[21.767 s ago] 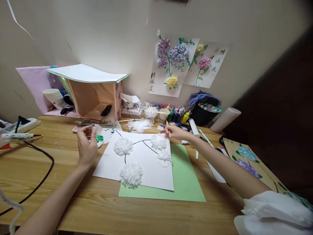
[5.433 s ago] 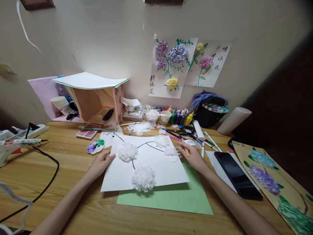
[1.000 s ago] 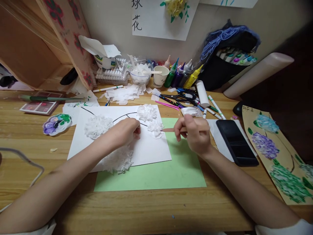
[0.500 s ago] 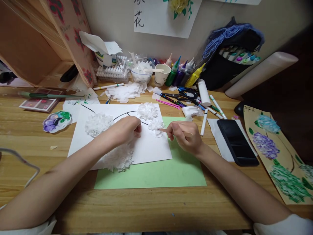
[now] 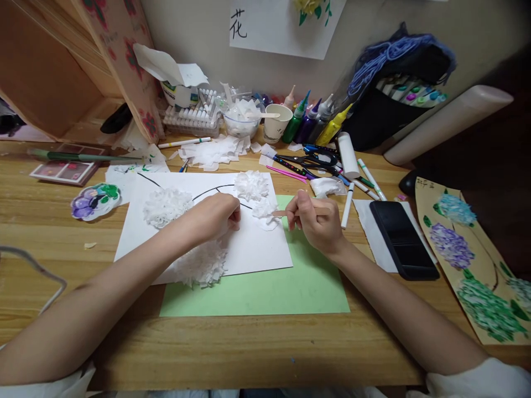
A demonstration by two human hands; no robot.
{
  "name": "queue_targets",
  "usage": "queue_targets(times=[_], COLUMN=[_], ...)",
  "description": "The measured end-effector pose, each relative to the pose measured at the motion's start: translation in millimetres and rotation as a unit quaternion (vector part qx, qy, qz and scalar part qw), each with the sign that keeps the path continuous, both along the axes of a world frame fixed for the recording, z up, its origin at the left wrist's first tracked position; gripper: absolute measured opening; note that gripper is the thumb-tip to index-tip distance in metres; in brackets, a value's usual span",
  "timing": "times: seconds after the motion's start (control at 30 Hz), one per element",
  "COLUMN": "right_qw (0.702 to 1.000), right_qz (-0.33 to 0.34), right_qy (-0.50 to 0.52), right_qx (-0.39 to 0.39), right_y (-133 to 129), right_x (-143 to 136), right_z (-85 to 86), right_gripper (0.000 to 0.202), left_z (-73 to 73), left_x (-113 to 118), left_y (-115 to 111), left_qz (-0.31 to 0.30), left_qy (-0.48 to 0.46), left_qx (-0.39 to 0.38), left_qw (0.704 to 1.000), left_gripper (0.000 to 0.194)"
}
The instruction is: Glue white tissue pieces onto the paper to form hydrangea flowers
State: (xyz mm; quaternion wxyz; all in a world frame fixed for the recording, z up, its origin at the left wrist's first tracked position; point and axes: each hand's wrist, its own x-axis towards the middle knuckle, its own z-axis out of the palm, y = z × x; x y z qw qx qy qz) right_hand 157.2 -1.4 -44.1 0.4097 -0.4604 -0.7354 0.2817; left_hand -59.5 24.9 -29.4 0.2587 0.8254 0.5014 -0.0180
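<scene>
Light wood-grain bench (image 5: 249, 351) before grey wall (image 5: 199, 33). White rectangular paper sheet (image 5: 261, 249) with ruffled white flowers (image 5: 168, 207) overlaps green sheet (image 5: 257, 298). Right hand (image 5: 317, 224): fingers grasp flat wooden stick (image 5: 281, 213). Left hand (image 5: 215, 218): curled; contents, if any, hidden.

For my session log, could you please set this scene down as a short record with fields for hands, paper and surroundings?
Left hand: curled over the white paper; any grip hidden
Right hand: holding wooden stick, tip at smallest white flower
White paper: partly overlapping green sheet
Right side: black phone
Beyond the paper: scissors, paper cup, green bottle
</scene>
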Motion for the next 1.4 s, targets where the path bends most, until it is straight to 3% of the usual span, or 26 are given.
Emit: queue_targets(times=[0.23, 0.37, 0.5, 0.6, 0.67, 0.77, 0.87, 1.07, 1.23, 1.3, 1.4], right_qw=[0.998, 0.999, 0.996, 0.998, 0.993, 0.969, 0.940, 0.927, 0.914, 0.922, 0.964], right_qz=[0.018, 0.013, -0.022, -0.045, -0.052, -0.012, -0.026, 0.038, 0.008, 0.001, -0.010], right_qy=[-0.060, -0.033, 0.083, 0.031, -0.070, -0.237, -0.327, -0.358, -0.385, -0.359, -0.226], right_qx=[0.025, -0.019, -0.028, 0.033, 0.077, 0.073, 0.097, 0.105, 0.130, 0.144, 0.136], right_y=[-3, -3, 7, 15, 16, 10, -2, -13, -7, -6, -10], right_x=[-9, -11, 13, 41, 58, 75, 89, 114, 110, 102, 83], right_z=[3.9, 11.0, 27.1, 34.1, 29.2, 10.8, -5.5, -12.3, -17.7, -15.4, -4.7], right_gripper=[0.051, 0.052, 0.053, 0.041, 0.027, 0.021, 0.018, 0.008, 0.015, 0.013, 0.007], left_z=[1.3, 2.5, 3.0, 3.1, 3.4, 3.8, 3.8, 4.0, 3.7, 4.5, 8.8], left_x=[1, 1, -1, -2, -2, -1, -1, 0, -1, -1, 1], left_y=[0, -1, -1, 0, 0, 0, 0, 1, 0, 0, -3], left_qz=[-0.006, -0.006, -0.003, -0.007, -0.005, -0.005, -0.007, -0.005, -0.007, -0.006, 0.004], left_qy=[0.003, 0.008, 0.006, 0.001, 0.000, 0.004, 0.005, 0.010, 0.011, 0.008, 0.010], left_qx=[0.004, 0.005, -0.004, -0.006, -0.009, -0.011, -0.011, -0.013, 0.000, 0.000, -0.006], left_qw=[1.000, 1.000, 1.000, 1.000, 1.000, 1.000, 1.000, 1.000, 1.000, 1.000, 1.000], left_gripper=[0.010, 0.012, 0.014, 0.013, 0.012, 0.009, 0.009, 0.009, 0.010, 0.011, 0.011])
